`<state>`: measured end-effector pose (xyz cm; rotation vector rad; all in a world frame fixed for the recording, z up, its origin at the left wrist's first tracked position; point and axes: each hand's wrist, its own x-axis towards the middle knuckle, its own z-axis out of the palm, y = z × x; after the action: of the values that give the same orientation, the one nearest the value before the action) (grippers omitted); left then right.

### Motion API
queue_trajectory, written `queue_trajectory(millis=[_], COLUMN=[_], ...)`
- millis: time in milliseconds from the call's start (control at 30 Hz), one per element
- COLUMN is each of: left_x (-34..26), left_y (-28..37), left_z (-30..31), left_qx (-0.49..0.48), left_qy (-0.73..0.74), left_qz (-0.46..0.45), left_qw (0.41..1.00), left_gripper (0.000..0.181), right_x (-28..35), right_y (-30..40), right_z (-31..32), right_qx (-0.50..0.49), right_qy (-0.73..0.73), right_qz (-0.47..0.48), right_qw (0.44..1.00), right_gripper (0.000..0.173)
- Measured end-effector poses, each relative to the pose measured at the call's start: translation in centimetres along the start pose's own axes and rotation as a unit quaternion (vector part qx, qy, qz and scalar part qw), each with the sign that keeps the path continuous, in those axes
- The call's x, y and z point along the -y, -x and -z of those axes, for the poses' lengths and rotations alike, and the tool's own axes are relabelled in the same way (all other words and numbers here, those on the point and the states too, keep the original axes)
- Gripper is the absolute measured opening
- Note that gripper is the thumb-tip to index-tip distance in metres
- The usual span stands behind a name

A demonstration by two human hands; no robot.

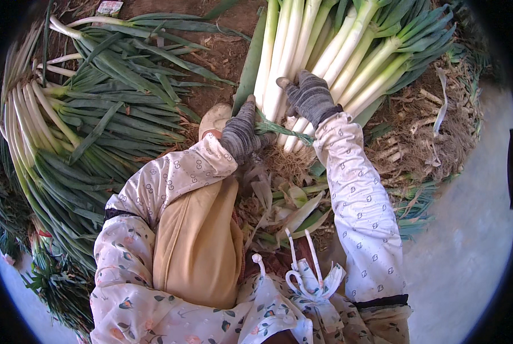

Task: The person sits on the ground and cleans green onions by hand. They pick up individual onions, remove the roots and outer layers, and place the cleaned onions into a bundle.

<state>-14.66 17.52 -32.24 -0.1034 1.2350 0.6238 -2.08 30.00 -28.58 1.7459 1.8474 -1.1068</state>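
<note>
A bundle of leeks or large green onions (291,56) lies before me, white shafts toward me and green leaves fanning away. Green twine (282,127) crosses the shafts just above the shaggy roots (288,161). My left hand (241,133), in a grey knitted glove with bare fingertips, holds the twine at the bundle's left edge. Across the middle of the shafts lies my right hand (310,94), gloved alike, its thumb and fingers gripping some of them. The undersides of both hands are hidden. A broad green leaf (250,60) runs along the bundle's left side.
At left, a large heap of green onions (110,116) spreads over the soil. Trimmed roots (420,124) are piled at right. Loose peeled leaves (299,210) litter the ground close to me. Tan cloth (200,245) covers my left knee. Pale floor (458,241) extends at right.
</note>
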Motion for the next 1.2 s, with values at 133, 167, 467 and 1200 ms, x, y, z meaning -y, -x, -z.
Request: queue_trajectory(millis=[133,167,467,1200], left_x=[1.0,0.5,-0.1,-14.2], left_y=[1.6,1.5,-0.9,-10.7], left_z=[-0.2,0.0,-1.1,-9.1], left_qx=[0.049,0.049,-0.025,-0.129], left_qy=[-0.081,-0.111,0.184,-0.362], left_qz=[-0.162,-0.17,0.059,-0.525], left_qw=[0.982,0.978,0.981,0.76], left_gripper=[0.057,0.056,0.055,0.083], right_x=[-0.4,-0.5,1.0,-7.8], right_y=[0.0,-0.2,1.1,-0.7], right_z=[0.4,0.4,-0.2,1.9], right_qx=[0.02,0.015,-0.03,-0.504], right_qy=[-0.036,-0.01,-0.018,0.144], right_qz=[-0.007,-0.012,-0.066,0.106], right_qw=[0.999,1.0,0.997,0.845], right_gripper=[0.044,0.044,0.053,0.059])
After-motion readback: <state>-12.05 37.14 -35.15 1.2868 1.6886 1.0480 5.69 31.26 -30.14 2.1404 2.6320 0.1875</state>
